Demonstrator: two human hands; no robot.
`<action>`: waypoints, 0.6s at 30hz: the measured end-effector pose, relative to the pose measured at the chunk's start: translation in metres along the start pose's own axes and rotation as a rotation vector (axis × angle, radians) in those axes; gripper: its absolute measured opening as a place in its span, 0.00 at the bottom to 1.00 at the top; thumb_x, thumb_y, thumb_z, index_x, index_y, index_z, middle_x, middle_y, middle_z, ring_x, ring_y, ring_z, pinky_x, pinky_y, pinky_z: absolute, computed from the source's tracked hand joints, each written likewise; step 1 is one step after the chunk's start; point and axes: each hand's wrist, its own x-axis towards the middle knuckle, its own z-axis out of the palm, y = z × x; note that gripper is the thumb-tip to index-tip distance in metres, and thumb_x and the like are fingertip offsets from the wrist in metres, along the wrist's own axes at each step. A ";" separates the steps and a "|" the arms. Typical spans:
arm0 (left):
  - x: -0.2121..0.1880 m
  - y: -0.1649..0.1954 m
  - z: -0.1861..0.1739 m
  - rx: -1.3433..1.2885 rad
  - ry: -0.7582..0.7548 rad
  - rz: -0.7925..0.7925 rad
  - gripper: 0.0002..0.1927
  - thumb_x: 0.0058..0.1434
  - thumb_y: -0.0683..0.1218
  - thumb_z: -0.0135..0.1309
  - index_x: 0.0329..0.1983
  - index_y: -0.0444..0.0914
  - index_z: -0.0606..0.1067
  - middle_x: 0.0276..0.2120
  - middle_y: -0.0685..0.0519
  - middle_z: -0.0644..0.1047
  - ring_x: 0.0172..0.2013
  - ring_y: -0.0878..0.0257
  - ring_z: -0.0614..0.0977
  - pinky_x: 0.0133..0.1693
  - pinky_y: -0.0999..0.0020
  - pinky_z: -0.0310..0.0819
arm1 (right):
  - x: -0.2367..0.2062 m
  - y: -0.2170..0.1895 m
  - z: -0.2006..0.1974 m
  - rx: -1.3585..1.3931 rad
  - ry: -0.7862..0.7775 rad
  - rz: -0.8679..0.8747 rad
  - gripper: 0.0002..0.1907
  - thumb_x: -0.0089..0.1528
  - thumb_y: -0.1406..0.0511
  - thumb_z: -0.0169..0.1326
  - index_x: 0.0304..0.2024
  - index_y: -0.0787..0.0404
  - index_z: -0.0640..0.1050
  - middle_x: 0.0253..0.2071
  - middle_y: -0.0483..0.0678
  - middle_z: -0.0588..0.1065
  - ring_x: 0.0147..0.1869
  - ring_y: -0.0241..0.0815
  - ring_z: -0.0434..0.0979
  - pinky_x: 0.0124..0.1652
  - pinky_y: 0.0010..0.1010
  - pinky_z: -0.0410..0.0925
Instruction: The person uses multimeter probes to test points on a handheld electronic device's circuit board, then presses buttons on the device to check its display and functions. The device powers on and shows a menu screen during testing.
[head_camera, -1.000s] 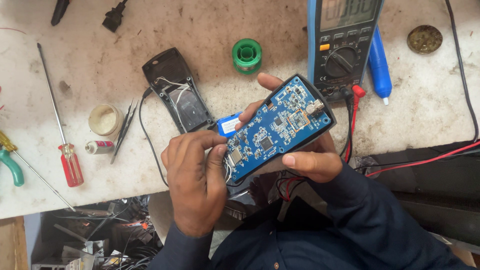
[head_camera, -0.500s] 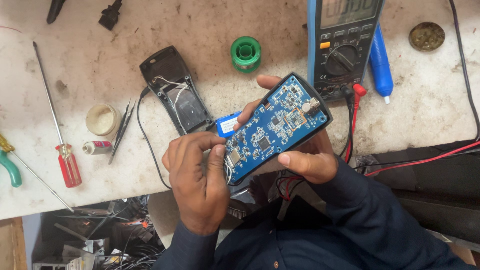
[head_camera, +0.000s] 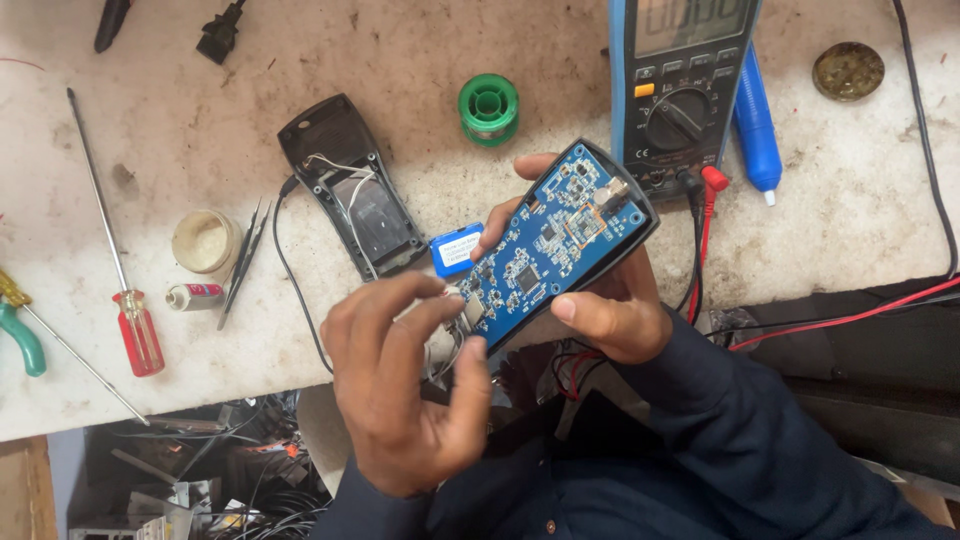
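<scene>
Right hand (head_camera: 610, 310) grips the black handset shell w/ exposed blue circuit board (head_camera: 555, 245), held tilted above near edge of the worn white bench (head_camera: 400, 60). Left hand (head_camera: 400, 390), fingers curled, thumb and fingertips pinching at board's near-left end by thin wires; black back cover (head_camera: 350, 190) lies far-left.

Grey multimeter screen (head_camera: 697, 22) top centre; white label on blue battery (head_camera: 456, 250) mid-bench

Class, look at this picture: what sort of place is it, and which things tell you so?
Probably an electronics repair bench: a blue-cased digital multimeter stands on the stained worktop, a green solder spool lies nearby, and the right hand holds an opened device's blue circuit board.
</scene>
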 end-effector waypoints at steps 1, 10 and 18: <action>0.000 0.001 0.000 0.003 -0.011 0.005 0.19 0.53 0.43 0.63 0.48 0.36 0.75 0.51 0.47 0.76 0.55 0.50 0.76 0.60 0.56 0.64 | 0.000 0.000 0.000 0.015 0.002 -0.006 0.48 0.58 0.64 0.61 0.75 0.65 0.52 0.59 0.62 0.70 0.68 0.55 0.74 0.67 0.49 0.71; -0.004 0.004 0.000 0.109 -0.012 0.028 0.23 0.45 0.46 0.68 0.45 0.38 0.77 0.48 0.50 0.77 0.52 0.51 0.77 0.56 0.54 0.62 | -0.003 0.001 -0.003 -0.043 -0.013 -0.039 0.48 0.58 0.63 0.61 0.75 0.66 0.53 0.59 0.61 0.71 0.64 0.52 0.75 0.66 0.47 0.71; -0.007 0.008 0.001 0.157 0.052 -0.054 0.22 0.47 0.46 0.69 0.45 0.39 0.79 0.46 0.52 0.78 0.50 0.54 0.77 0.55 0.56 0.63 | -0.001 0.005 -0.004 -0.098 -0.035 -0.096 0.48 0.63 0.65 0.62 0.77 0.66 0.50 0.60 0.59 0.71 0.64 0.48 0.75 0.66 0.41 0.71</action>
